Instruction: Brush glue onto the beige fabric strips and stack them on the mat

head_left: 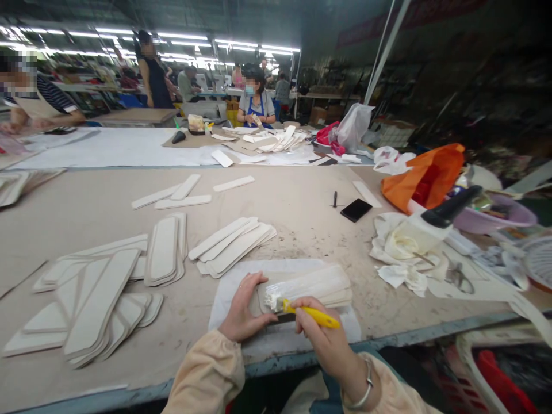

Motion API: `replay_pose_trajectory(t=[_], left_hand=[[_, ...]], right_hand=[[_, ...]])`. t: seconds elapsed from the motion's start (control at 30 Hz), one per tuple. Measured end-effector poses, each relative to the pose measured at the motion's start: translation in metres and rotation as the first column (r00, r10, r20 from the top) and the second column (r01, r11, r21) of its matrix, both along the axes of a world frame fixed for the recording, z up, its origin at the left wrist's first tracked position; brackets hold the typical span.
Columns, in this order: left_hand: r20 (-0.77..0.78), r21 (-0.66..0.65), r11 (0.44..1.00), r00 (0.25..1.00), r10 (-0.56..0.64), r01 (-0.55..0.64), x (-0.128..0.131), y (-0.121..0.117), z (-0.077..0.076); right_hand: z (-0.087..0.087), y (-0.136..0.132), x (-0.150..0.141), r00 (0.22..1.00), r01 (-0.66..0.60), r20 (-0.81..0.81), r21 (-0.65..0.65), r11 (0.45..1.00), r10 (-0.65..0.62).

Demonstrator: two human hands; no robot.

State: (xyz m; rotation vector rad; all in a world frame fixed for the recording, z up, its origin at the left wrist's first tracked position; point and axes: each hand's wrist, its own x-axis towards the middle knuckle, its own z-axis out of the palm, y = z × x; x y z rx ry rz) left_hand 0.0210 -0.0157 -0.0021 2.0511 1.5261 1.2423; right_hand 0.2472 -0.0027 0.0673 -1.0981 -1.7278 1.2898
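My right hand (pixel 319 330) grips a yellow-handled paintbrush (pixel 317 316). White paste covers the bristles, which touch the left end of a pale, round-cornered strip (pixel 313 284). That strip lies in a small stack on a white sheet (pixel 224 299), and part of its top looks wet and glossy. At the left end of the stack rests my left hand (pixel 246 310), thumb and fingers spread around the edge. A fanned group of similar strips (pixel 233 241) lies just beyond the sheet. Larger overlapping piles of white strips (pixel 101 305) are to the left.
On the right are a black phone (pixel 356 210), a white jug with a black handle (pixel 426 230), crumpled cloth (pixel 397 247), scissors (pixel 457 277), an orange bag (pixel 425 175) and a purple basin (pixel 495 215). Across the table, a person in a blue apron (pixel 257 109) sits behind more strips.
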Motion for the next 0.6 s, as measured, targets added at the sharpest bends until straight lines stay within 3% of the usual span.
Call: replay_pose_trajectory(t=[0.07,0.23,0.47,0.6], left_hand=[[-0.001,0.0,1.0,1.0,-0.002,0.002,0.0,0.0,-0.001],[-0.024,-0.017,1.0,1.0,0.011,-0.011,0.0,0.0,0.0],[-0.009,0.003,1.0,1.0,-0.008,0.008,0.0,0.0,-0.001],[-0.029,-0.003,1.0,1.0,-0.001,0.0,0.0,0.0,0.0]], right_hand=[[0.0,0.002,0.003,0.999,0.017,0.029,0.008,1.0,-0.017],[-0.005,0.015,0.028,0.974,0.227,0.022,-0.009,0.974,-0.227],[-0.007,0.014,-0.012,0.994,0.045,-0.092,-0.087,0.995,-0.053],[-0.01,0.018,-0.007,0.992,0.114,-0.04,-0.035,0.993,-0.116]])
